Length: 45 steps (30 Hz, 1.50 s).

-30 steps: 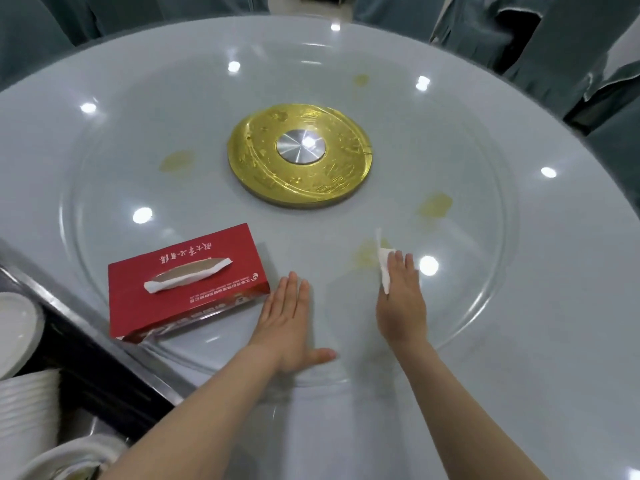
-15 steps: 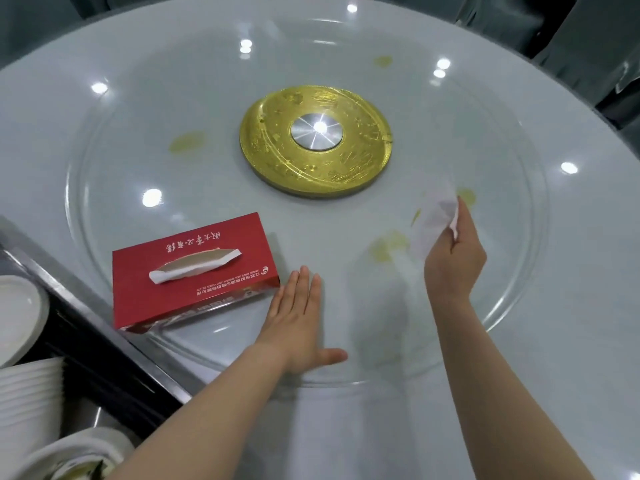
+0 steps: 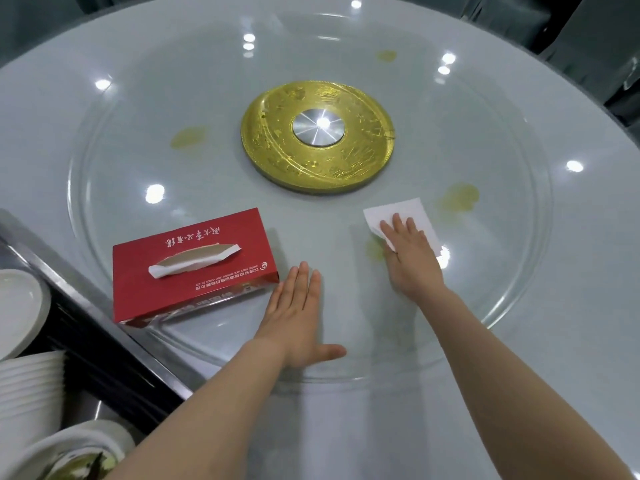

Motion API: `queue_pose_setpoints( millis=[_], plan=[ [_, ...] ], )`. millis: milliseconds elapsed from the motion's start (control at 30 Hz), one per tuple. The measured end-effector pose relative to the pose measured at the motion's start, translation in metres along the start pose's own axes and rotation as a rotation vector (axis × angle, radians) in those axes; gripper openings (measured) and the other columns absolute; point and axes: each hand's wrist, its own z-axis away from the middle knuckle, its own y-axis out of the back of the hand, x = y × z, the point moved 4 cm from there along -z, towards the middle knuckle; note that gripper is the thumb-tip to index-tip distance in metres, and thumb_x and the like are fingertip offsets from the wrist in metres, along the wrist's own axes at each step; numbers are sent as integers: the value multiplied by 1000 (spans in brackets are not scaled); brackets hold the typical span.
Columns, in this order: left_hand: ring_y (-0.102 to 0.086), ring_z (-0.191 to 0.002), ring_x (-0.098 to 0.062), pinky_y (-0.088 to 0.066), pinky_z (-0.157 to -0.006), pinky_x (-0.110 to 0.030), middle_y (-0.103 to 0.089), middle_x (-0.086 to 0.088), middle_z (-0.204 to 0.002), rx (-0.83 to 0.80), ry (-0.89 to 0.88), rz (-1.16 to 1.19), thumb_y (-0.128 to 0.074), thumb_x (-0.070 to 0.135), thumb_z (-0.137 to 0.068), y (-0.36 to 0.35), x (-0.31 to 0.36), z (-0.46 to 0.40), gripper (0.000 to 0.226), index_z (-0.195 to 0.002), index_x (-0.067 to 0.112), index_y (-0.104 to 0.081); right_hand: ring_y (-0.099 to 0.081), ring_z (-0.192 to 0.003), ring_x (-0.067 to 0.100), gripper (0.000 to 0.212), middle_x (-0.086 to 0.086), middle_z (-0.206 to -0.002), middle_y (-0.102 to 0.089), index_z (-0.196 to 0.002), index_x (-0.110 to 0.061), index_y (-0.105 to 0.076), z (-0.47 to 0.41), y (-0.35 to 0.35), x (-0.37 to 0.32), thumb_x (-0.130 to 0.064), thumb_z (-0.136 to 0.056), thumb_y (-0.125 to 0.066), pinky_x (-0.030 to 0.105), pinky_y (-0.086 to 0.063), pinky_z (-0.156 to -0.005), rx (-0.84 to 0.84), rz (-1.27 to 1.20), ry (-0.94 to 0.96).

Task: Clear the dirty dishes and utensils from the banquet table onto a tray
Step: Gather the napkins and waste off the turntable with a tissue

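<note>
My right hand [image 3: 410, 258] presses a tissue [image 3: 401, 216] flat, fingers straight, over a yellow stain [image 3: 375, 249] on the glass turntable [image 3: 512, 271]. My left hand [image 3: 294, 317] lies flat, bracing it. Dishes [image 3: 24, 393] sit stacked left of the desk [image 3: 571, 375]. Wipe firmly, keeping the glass steady.

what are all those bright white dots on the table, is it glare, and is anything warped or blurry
Head view: the white dots are ceiling lights mirrored in the glossy glass turntable and table, one flaring on the gold hub centre. The wide-angle lens bows the table rim. Soft shadows lie under the left hand and right hand, which presses a tissue. The stacked dishes at the edge look soft.
</note>
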Motion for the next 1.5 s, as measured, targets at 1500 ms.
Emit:
queue_pose_setpoints(
  millis=[1500],
  plan=[
    [23, -144, -36, 0, -119, -45, 30, -24, -153, -116, 255, 1, -79, 67, -56, 58, -72, 9, 151, -146, 1, 23, -53, -113, 7, 40, -11, -124, -59, -138, -24, -50, 31, 84, 59, -27, -102, -32, 10, -35, -91, 691, -662, -413]
  ],
)
